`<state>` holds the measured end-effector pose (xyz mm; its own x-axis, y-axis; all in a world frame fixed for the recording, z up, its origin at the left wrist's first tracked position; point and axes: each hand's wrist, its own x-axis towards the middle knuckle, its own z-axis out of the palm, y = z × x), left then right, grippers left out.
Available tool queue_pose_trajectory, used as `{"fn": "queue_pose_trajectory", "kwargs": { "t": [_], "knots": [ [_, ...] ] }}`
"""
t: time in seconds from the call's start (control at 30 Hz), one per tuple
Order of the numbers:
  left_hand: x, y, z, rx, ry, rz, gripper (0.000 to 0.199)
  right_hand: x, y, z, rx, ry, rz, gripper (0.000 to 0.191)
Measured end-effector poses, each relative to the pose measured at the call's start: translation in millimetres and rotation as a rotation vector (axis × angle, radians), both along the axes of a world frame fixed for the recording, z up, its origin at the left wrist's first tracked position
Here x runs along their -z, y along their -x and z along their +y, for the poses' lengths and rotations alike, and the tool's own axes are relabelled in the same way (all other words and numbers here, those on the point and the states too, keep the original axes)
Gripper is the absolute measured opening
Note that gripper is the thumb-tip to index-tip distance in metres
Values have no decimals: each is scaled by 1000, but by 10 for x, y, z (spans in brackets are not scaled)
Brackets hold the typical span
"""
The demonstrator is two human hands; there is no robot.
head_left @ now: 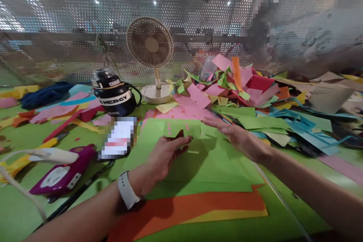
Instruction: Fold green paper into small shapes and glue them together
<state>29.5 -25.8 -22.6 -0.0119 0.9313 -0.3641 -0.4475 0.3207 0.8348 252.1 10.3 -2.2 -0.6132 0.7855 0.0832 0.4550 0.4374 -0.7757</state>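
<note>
My left hand (170, 153), with a white watch band (127, 191) at its wrist, is closed, thumb against fingers, at the near edge of a small green paper piece (194, 129) with pink dots. A dark gap shows beside the thumb, and the fingertips are partly hidden. Beneath lies a large green paper sheet (212, 170). To the right, my right hand (241, 138) hovers or rests over the sheet's edge, fingers stretched out and holding nothing visible; contact is unclear. Orange paper (210, 204) sticks out under the green sheet's near side.
A fan (153, 45) and a dark bottle (115, 98) stand at the back. Paper scraps (198, 96) heap behind my hands and cover the right side. At left lie a phone (119, 138) and a purple power strip (65, 172) with a cable. Perforated metal (187, 7) closes off the back.
</note>
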Motion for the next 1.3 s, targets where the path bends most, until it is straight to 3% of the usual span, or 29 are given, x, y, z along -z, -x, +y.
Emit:
{"fn": "queue_pose_trajectory", "kwargs": {
  "t": [0.2, 0.4, 0.53, 0.63, 0.8, 0.93, 1.1, 1.3],
  "knots": [
    [-1, 83, 153, -112, -47, -1, 13, 110, 14, 51, 6, -309, -534, 54],
    [94, 101, 143, -88, -56, 5, 13, 257, 207, 49, -13, -420, -681, 58],
    [115, 79, 125, -75, -81, 8, 13, 292, 241, 62, 12, -422, -671, 56],
    [109, 58, 109, -72, -82, 15, 13, 222, 197, 93, 29, -395, -637, 53],
    [121, 41, 69, -37, -80, 21, 11, 15, 27, 146, 12, -198, -350, 51],
    [117, -1, 13, 42, -50, -18, 10, -43, -22, 83, -7, -62, -160, 48],
    [112, -78, -57, 111, -13, -57, 14, -10, 70, -90, -57, -100, -162, 46],
    [140, -87, -79, 166, -46, -58, 18, -6, 142, -240, -133, -331, -319, 52]
  ]
}}
